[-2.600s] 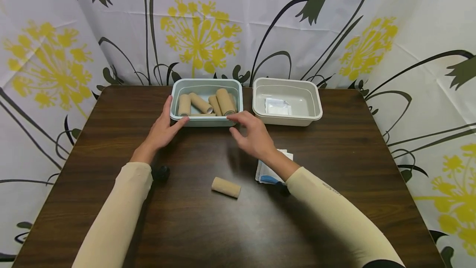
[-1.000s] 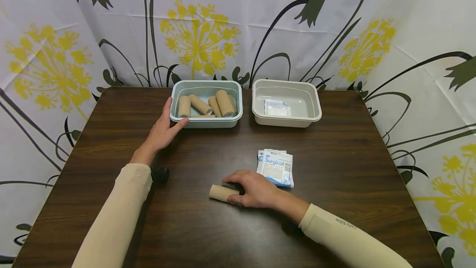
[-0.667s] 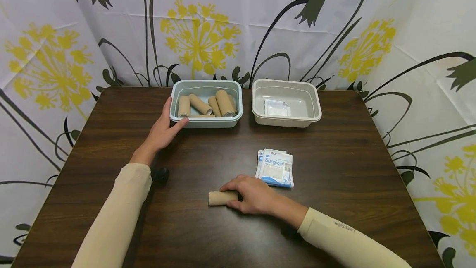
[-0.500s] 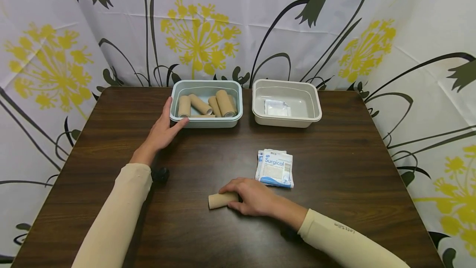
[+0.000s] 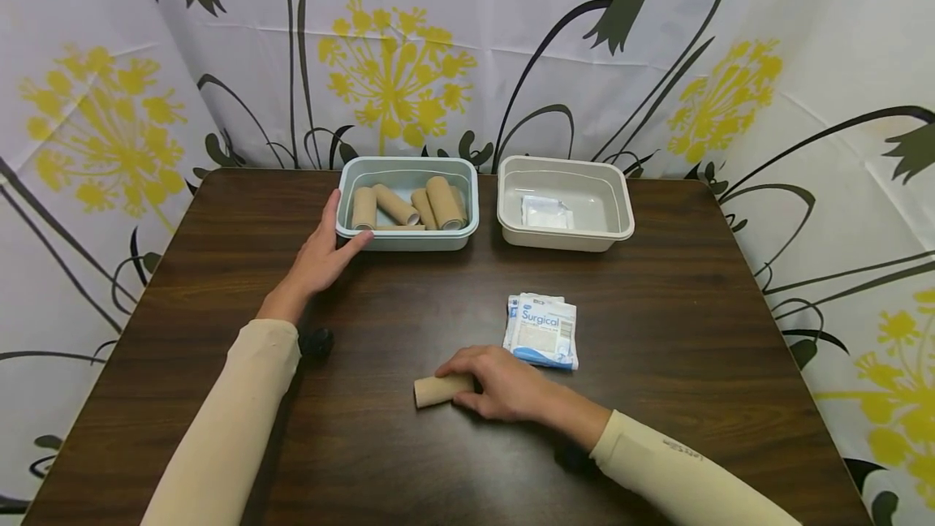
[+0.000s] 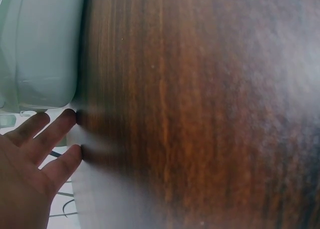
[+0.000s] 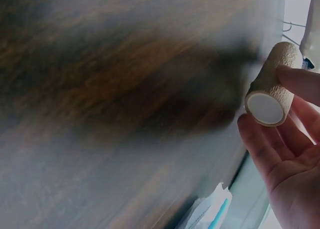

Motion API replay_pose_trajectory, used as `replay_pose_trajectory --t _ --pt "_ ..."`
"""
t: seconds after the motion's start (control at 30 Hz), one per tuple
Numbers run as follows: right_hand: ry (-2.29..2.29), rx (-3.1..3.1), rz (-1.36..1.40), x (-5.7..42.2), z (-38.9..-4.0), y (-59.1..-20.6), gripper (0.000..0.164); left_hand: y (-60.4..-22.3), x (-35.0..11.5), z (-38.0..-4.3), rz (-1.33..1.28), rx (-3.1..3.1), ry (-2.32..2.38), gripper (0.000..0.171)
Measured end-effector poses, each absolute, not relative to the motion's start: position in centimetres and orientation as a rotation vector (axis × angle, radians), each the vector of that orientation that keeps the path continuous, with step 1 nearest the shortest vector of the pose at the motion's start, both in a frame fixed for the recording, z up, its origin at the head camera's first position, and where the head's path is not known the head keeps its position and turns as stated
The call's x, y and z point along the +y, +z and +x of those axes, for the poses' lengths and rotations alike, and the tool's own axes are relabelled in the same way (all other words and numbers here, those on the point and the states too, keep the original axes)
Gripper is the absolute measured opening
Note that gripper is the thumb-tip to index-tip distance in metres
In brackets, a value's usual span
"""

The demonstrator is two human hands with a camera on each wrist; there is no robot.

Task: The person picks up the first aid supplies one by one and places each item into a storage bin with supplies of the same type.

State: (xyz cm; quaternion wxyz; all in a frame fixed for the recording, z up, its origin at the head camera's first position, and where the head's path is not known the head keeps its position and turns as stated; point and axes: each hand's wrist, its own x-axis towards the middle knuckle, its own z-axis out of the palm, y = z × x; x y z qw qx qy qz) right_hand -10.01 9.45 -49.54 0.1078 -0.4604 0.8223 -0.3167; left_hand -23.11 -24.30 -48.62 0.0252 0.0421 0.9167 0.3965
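Note:
My right hand [image 5: 507, 384] pinches a brown cardboard tube [image 5: 437, 390] near the middle of the table, thumb on one side and fingers on the other. In the right wrist view the tube [image 7: 274, 64] shows its round open end, white inside. My left hand [image 5: 317, 258] rests against the left corner of a pale blue plastic bin [image 5: 420, 243], its fingers straight along the side and its thumb at the front rim. Several cardboard tubes [image 5: 394, 203] lie in that bin. The left wrist view shows the fingers spread beside the bin [image 6: 47, 54].
To the right stands a beige bin [image 5: 562, 240] with one white packet [image 5: 546, 212] in it. White and blue packets marked "Surgical" [image 5: 542, 331] lie overlapping on the dark wooden table [image 5: 657, 307]. A patterned curtain [image 5: 256, 39] hangs behind the table.
My right hand has come from the blue bin's front rim to the loose tube and taken hold of it. The tube has turned slightly. The left hand has stayed at the bin.

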Motion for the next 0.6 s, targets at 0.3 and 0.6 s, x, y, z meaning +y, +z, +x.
replay_pose_trajectory --t 0.3,0.6 --pt "-1.051 2.368 -1.320 9.9 -10.7 -48.8 0.034 -48.7 -24.4 -23.2 0.133 2.845 1.219 0.092" --pt "-1.094 2.430 -1.342 10.1 -12.0 -47.7 0.034 -48.9 -24.4 -23.3 0.135 2.875 1.223 0.092"
